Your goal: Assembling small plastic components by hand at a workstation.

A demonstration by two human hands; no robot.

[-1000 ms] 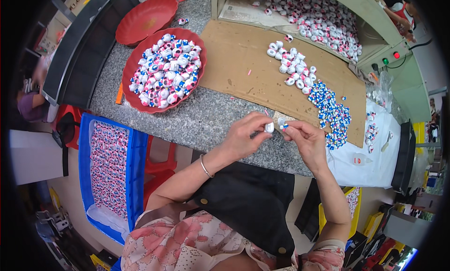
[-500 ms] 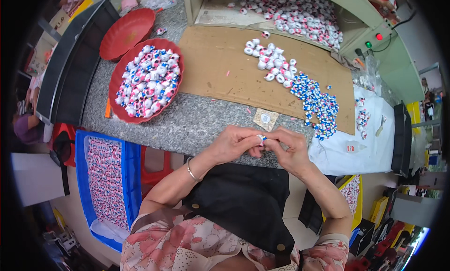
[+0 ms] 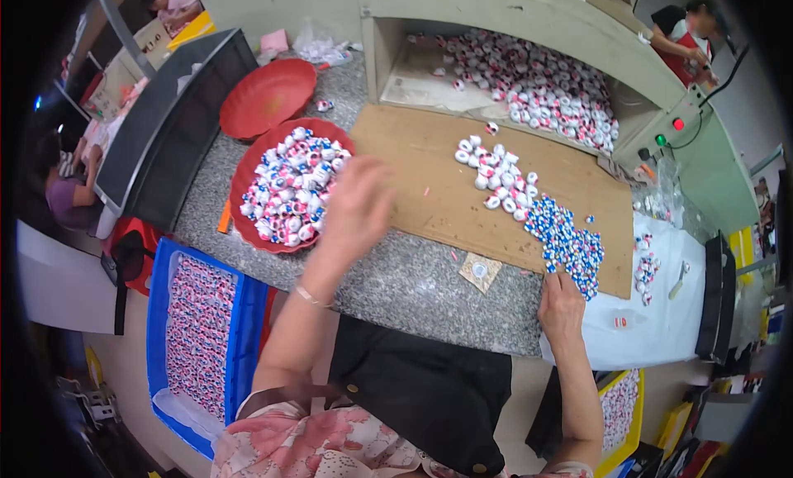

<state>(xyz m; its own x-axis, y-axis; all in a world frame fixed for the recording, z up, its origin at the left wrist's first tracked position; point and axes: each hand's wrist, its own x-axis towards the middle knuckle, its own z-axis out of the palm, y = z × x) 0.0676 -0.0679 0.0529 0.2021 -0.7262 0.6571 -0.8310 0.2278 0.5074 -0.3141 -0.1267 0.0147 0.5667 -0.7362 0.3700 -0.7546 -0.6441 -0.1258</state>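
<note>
Head view: left hand (image 3: 357, 204) beside red bowl (image 3: 248, 174), right hand (image 3: 562, 306) touching blue pieces (image 3: 570, 245)

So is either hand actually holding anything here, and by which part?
It cannot be told. The left hand is blurred above the red tray of small pieces. The right hand rests by the blue pile, its fingertips turned away.
</note>
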